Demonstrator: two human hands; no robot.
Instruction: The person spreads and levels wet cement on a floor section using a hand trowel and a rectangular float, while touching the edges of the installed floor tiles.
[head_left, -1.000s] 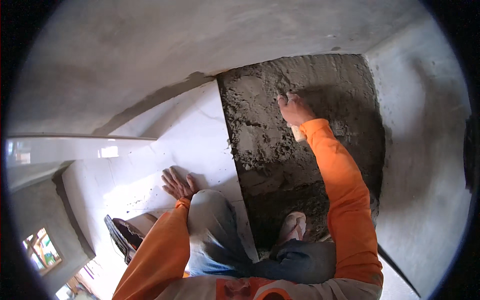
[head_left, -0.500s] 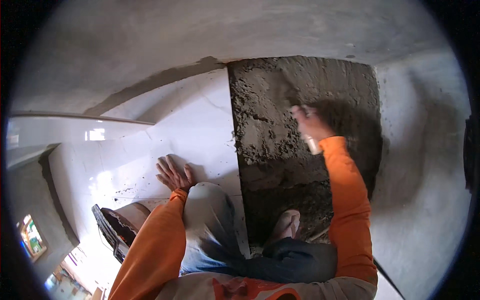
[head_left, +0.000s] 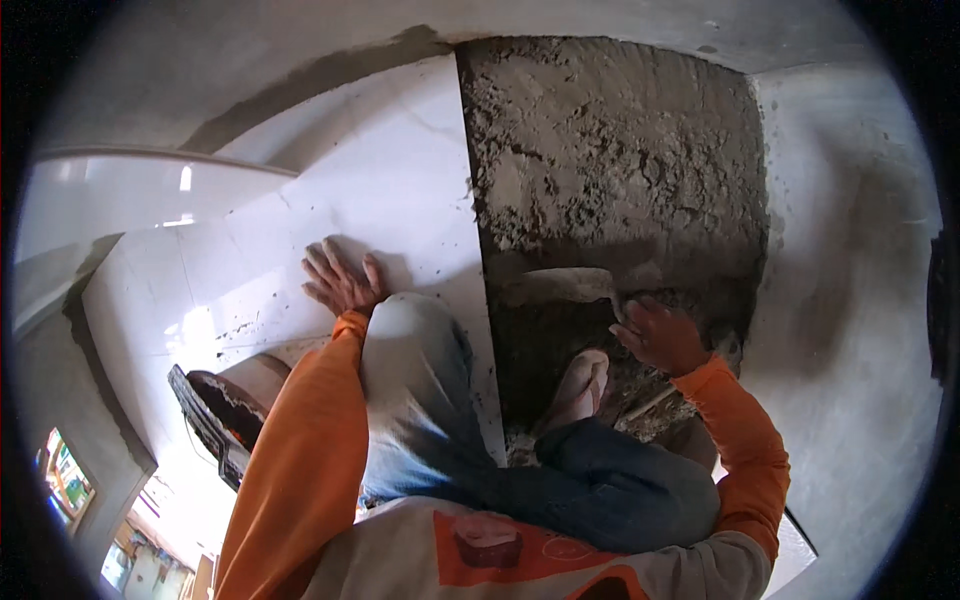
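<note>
Trowel (head_left: 572,284) moved nearer sandal (head_left: 577,385) | flat, pale grey | right hand (head_left: 662,337) clasping trowel | left hand (head_left: 343,284) splayed, empty

Tiles (head_left: 400,170): white, faint grey veining, scattered dark specks, bright white glare at left. Mortar (head_left: 600,130): mottled grey-brown, blackish nearer person. Trowel (head_left: 575,285): dull grey blade. Walls (head_left: 850,220): mottled grey, darker grey band along tiles. Sleeves (head_left: 320,420): plain bright orange. Shirt (head_left: 390,545): pale grey, orange-red printed panel on front. Jeans (head_left: 425,390): faded blue, whitish at knee, deeper blue on right leg. Flip-flop (head_left: 577,388): off-white, pinkish straps. Bucket (head_left: 262,376): black rim, brown side.
</note>
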